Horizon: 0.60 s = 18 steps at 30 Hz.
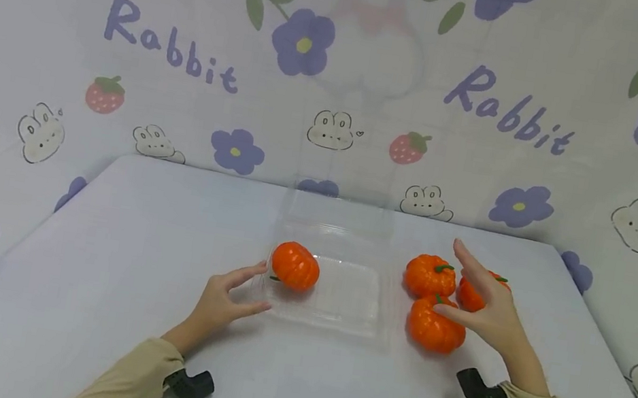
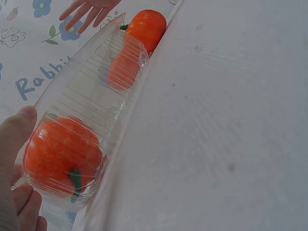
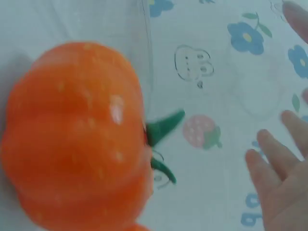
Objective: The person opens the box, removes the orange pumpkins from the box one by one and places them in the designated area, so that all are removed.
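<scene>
A clear plastic clamshell box stands on the table with its lid raised at the back. One small orange pumpkin with a green stem lies tilted in its left end. My left hand holds the box's near left corner, with the thumb at the rim. At the right my right hand hovers over three more pumpkins, thumb and fingers spread, holding nothing. The front pumpkin is nearest to it. Behind are a back left pumpkin and a partly hidden back right pumpkin.
A white cloth covers the table. Behind it hangs a patterned curtain with flowers, rabbits and strawberries. Dark curved pieces sit at both sleeve cuffs.
</scene>
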Tool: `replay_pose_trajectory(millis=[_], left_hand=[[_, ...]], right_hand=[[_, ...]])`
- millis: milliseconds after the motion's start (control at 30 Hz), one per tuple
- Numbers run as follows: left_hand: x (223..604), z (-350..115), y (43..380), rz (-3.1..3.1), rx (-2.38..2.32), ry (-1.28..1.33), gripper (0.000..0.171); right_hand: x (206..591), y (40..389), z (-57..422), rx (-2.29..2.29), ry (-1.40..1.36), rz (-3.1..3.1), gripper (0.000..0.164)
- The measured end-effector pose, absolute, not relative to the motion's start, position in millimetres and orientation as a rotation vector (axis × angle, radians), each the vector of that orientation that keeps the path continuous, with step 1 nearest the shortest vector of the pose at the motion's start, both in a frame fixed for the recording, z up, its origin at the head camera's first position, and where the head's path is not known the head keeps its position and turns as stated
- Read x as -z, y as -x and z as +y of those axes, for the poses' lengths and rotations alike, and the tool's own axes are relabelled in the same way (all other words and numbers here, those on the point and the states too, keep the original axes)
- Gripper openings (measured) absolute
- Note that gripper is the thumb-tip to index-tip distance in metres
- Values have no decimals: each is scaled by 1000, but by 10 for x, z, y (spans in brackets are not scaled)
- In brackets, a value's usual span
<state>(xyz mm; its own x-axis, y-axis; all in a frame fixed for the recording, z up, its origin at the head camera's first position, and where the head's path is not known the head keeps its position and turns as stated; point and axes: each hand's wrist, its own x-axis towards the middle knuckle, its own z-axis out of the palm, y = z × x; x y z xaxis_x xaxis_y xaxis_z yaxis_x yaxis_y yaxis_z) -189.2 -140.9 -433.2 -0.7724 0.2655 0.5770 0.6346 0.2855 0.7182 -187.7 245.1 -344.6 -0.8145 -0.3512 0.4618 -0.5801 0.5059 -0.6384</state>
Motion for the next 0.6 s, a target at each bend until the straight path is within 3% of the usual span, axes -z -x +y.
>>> replay_pose_trajectory(millis=[367, 600], left_hand=[[4311, -1433, 1900, -2231, 1466, 789, 51], [4537, -1434, 2001, -2251, 1481, 768, 52]], right_hand=[[3377, 1998, 2086, -1356, -817, -2472, 83], [3389, 2074, 1930, -1262, -890, -2569, 84]])
